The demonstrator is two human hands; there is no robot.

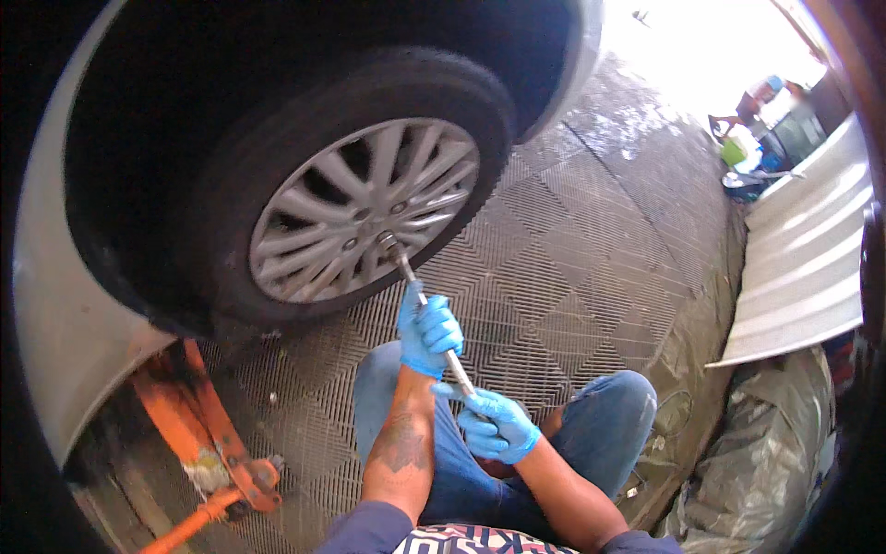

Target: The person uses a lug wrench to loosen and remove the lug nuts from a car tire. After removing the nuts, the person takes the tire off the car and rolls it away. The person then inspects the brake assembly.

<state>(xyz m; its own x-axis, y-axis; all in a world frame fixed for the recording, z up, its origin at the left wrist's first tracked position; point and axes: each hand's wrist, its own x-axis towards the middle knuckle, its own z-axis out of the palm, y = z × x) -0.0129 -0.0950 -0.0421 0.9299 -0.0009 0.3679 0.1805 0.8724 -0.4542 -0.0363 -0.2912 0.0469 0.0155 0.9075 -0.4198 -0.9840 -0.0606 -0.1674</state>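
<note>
A long metal socket wrench runs from the wheel toward my body, its socket end at a lug nut near the wheel's hub. My left hand, in a blue glove, is closed around the middle of its shaft. At the near end my right hand, gloved the same way, is wrapped around the handle. The silver multi-spoke alloy wheel carries a black tire, and other lug nuts show around the hub.
A light-coloured car body arches over the wheel. An orange floor jack stands at the lower left. Ridged floor matting spreads beneath. On the right are a white corrugated panel, crumpled plastic sheeting and assorted items farther back.
</note>
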